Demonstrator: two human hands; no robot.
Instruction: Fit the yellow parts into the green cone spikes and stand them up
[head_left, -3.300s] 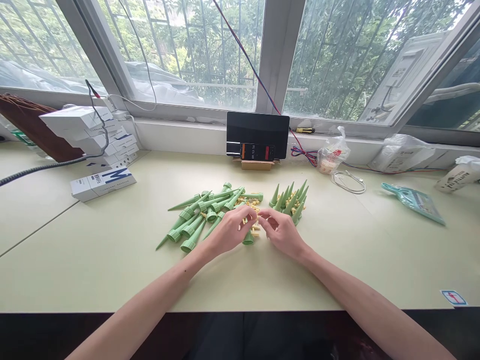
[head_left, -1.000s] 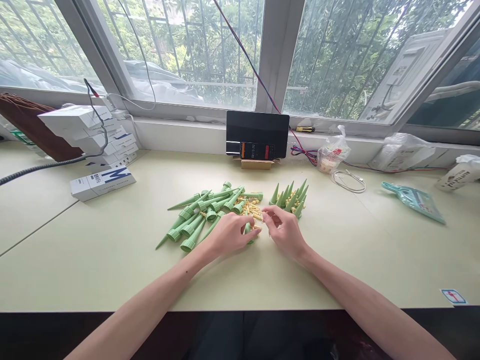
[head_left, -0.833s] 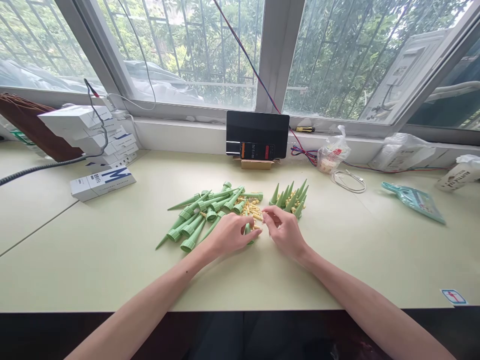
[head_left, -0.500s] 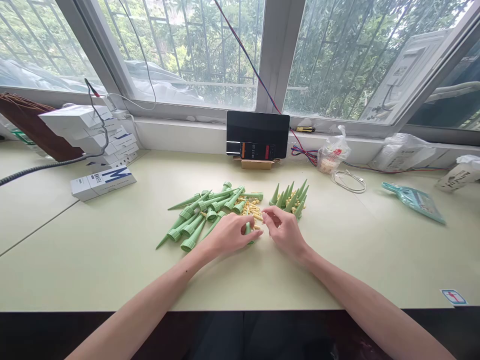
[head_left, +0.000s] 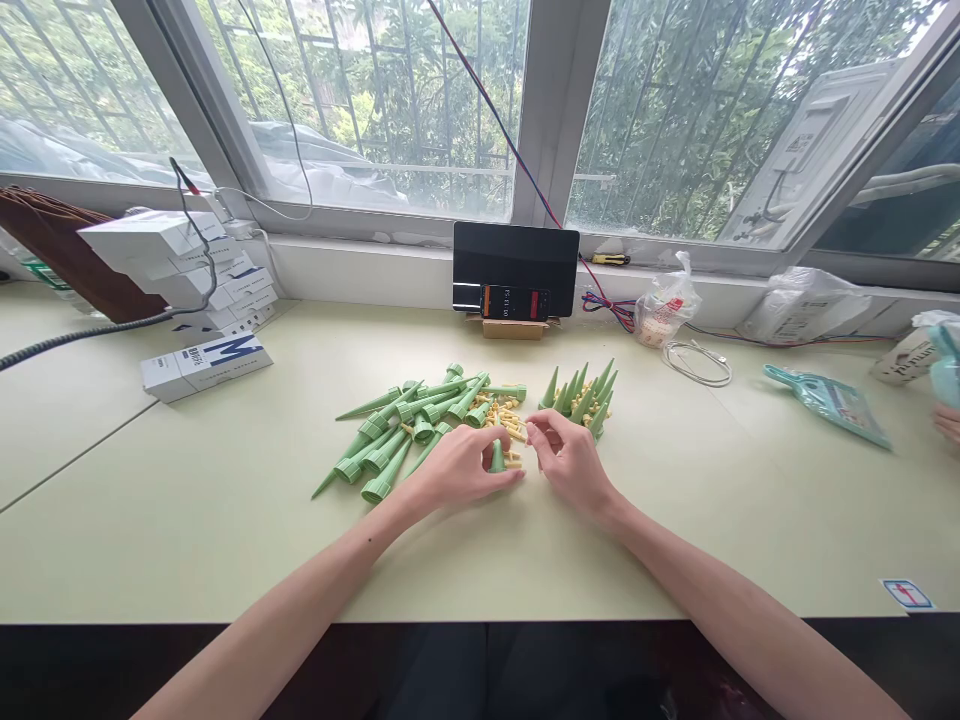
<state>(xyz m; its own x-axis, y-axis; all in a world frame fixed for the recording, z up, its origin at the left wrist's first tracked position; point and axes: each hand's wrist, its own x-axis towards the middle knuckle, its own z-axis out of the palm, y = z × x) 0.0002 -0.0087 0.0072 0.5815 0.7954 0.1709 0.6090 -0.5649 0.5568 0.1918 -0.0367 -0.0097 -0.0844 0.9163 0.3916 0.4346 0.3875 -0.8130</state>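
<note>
My left hand [head_left: 459, 466] is curled around a green cone-shaped spike [head_left: 497, 457], held upright just above or on the table; its lower part is hidden. A short distance to the right, my right hand [head_left: 574, 462] has thumb and forefinger pinched together; whatever is between them is too small to make out. Small yellow plastic pieces [head_left: 504, 414] lie loose beyond and between the hands. To the left spreads a heap of green spikes [head_left: 384, 455] with ribbed round caps. Behind my right hand, several green spikes [head_left: 581, 393] stand points up, with yellow parts among them.
A phone [head_left: 514, 303] leans on a black screen [head_left: 516, 250] at the back. White boxes [head_left: 206, 365] are at left. Right of the upright spikes are a plastic bag [head_left: 667, 305], a coiled white cable [head_left: 697, 363] and a teal dustpan [head_left: 829, 402]. Another person's hand [head_left: 948, 422] enters at the right edge.
The spike in my left hand has shifted slightly, and yellow pieces beside it show more. My right hand barely moves. Another person's hand with a light-blue object has appeared at the right edge.
</note>
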